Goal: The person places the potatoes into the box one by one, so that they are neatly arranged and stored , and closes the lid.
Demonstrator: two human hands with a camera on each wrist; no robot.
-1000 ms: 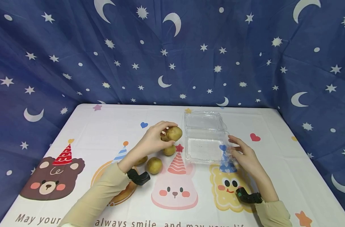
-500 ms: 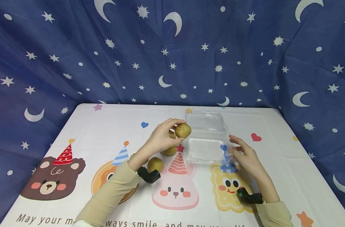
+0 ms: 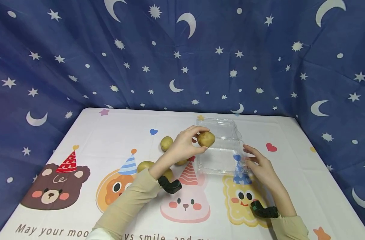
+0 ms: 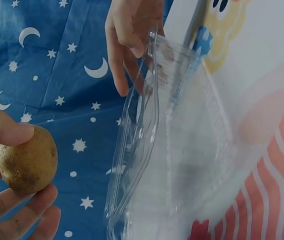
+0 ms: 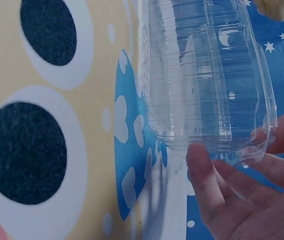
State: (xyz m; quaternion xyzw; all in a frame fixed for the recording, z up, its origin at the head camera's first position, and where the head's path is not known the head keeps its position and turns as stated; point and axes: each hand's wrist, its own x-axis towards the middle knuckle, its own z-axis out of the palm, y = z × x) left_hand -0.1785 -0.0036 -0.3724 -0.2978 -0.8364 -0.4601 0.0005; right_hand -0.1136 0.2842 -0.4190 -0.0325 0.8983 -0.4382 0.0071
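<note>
A yellow-brown potato (image 3: 206, 139) is pinched between the thumb and fingers of my left hand (image 3: 185, 144). It is held over the upper left part of a clear plastic clamshell container (image 3: 217, 159), which lies with its lid (image 3: 221, 128) folded back. In the left wrist view the potato (image 4: 29, 160) hangs beside the container's rim (image 4: 149, 125). My right hand (image 3: 262, 166) holds the container at its right side. The right wrist view has the thumb (image 5: 202, 167) against the outer wall and a finger at the rim.
Several more potatoes lie left of the container, one (image 3: 166, 143) behind my left wrist and another (image 3: 145, 166) partly under the forearm. The white cartoon-print tablecloth (image 3: 278, 133) covers the table. A blue starry curtain (image 3: 182, 60) hangs behind the back edge.
My left hand has carried the potato rightward from above the other potatoes to over the container, uncovering one potato behind it. The right hand and the container have stayed in place.
</note>
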